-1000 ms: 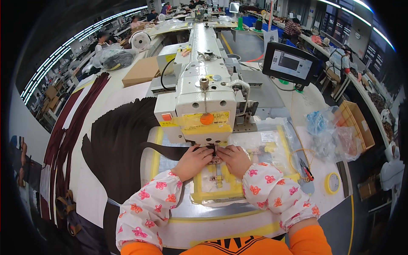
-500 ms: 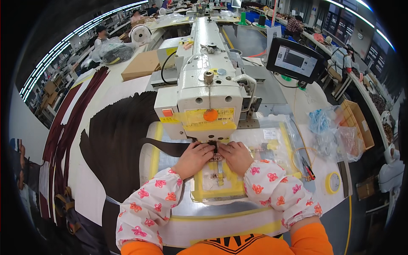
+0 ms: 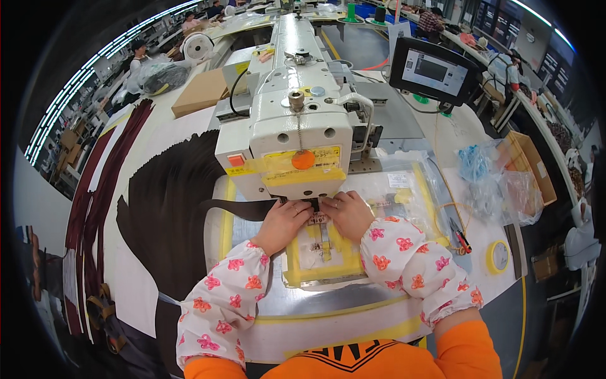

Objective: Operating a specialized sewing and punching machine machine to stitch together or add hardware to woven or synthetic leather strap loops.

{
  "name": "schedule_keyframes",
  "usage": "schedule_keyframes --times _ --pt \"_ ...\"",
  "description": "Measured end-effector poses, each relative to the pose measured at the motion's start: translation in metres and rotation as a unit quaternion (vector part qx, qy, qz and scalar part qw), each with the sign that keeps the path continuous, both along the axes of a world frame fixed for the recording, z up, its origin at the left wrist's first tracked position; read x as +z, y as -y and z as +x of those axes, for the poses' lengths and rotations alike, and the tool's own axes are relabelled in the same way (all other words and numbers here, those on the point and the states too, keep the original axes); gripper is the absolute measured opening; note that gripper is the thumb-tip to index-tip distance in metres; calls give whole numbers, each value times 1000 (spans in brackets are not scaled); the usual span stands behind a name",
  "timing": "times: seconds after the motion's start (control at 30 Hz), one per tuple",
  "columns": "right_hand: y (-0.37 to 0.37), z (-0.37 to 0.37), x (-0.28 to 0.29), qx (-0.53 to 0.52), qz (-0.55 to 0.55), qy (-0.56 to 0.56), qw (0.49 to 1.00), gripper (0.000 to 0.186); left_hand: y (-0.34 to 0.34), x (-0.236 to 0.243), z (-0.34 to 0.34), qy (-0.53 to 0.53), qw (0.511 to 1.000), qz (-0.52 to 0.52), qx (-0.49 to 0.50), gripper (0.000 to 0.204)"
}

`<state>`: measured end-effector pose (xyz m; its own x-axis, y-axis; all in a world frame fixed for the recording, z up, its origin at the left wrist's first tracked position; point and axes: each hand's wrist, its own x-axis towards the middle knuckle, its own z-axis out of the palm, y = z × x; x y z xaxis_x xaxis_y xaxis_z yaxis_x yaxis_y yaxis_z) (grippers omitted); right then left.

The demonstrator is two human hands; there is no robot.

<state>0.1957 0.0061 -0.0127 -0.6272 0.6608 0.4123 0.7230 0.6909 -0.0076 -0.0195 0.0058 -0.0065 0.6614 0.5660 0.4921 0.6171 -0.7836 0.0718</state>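
A dark brown strip (image 3: pixel 243 209) curves from a fanned bundle of similar brown strips (image 3: pixel 170 196) to beneath the head of a large white sewing machine (image 3: pixel 302 136). At its end my left hand (image 3: pixel 285 222) is closed, fingers bent over the strip just below the machine head. My right hand (image 3: pixel 347 215) faces it across a narrow gap, its fingertips pressed together at the strip's dark end. Under both hands lies a clear template plate with yellow tape edges (image 3: pixel 328 275). The needle area is hidden behind the machine head and my fingers.
A screen on an arm (image 3: pixel 433 71) stands at the right. Nearby are a yellow tape roll (image 3: pixel 497 257), red-handled snips (image 3: pixel 463 241), clear plastic bags (image 3: pixel 483 170) and an open carton (image 3: pixel 530 167). Maroon strips (image 3: pixel 104 215) hang along the left; a cardboard box (image 3: pixel 201 93) lies behind.
The view has shifted slightly, with the machine appearing a little further left and higher. Both hands stay at the strip's end under the machine head; my right fingers have shifted slightly.
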Motion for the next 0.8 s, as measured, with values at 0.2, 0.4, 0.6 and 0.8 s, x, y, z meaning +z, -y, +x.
schedule_keyframes --times 0.2,0.4,0.6,0.8 --pt "-8 3 3 -7 -29 -13 999 29 -10 -9 -3 32 999 -5 28 18" --pt "-8 -2 -2 -31 -55 -50 997 35 -11 -13 -3 40 997 -29 52 14" --pt "-7 2 -13 -39 -24 -65 997 38 -15 -9 3 69 993 -1 97 14" --pt "14 11 -10 -54 -53 -66 995 36 -4 1 12 38 988 -71 134 19"
